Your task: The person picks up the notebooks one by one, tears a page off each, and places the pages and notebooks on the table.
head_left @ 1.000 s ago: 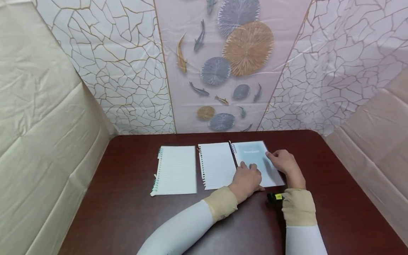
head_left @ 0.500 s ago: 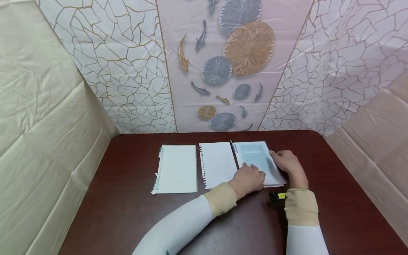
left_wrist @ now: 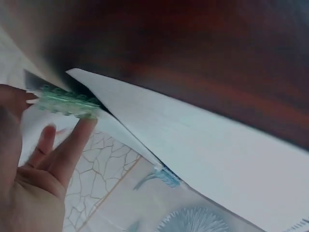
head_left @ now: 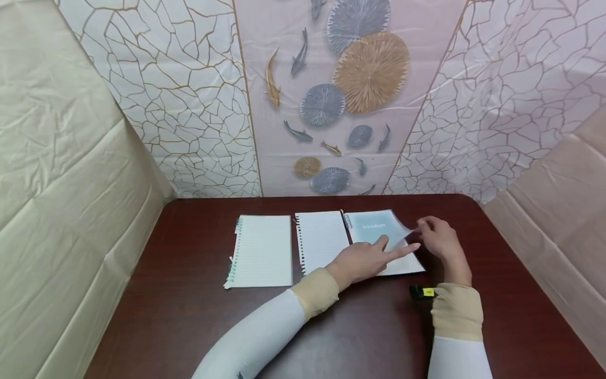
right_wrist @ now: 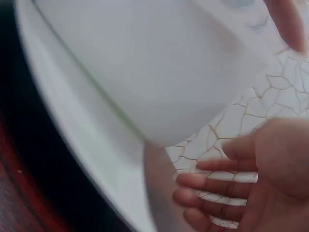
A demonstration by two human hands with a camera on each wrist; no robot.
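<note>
A spiral notebook with a light-blue cover [head_left: 374,226] printed "freedom" lies at the right in the head view. My right hand [head_left: 440,237] pinches the translucent outer corner of this cover and holds it raised over a white page [head_left: 407,266]. Across the notebook's lower part lies my left hand [head_left: 362,260], its index finger stretched toward the right, under the raised corner. In the right wrist view the lifted sheet [right_wrist: 159,72] fills the upper middle, bent up from the layers below. Fingers close to a green coil [left_wrist: 67,102] show in the left wrist view.
A lined sheet [head_left: 322,239] with torn binding holes lies left of the notebook. Farther left is a lined pad [head_left: 262,252] with green rings. A small black piece with a yellow label [head_left: 428,292] sits by the right wrist. The dark red table [head_left: 189,316] meets fabric-covered walls.
The cover's right corner has been lifted, and my right hand has moved right with it. My left hand has shifted slightly left and stretched out its index finger.
</note>
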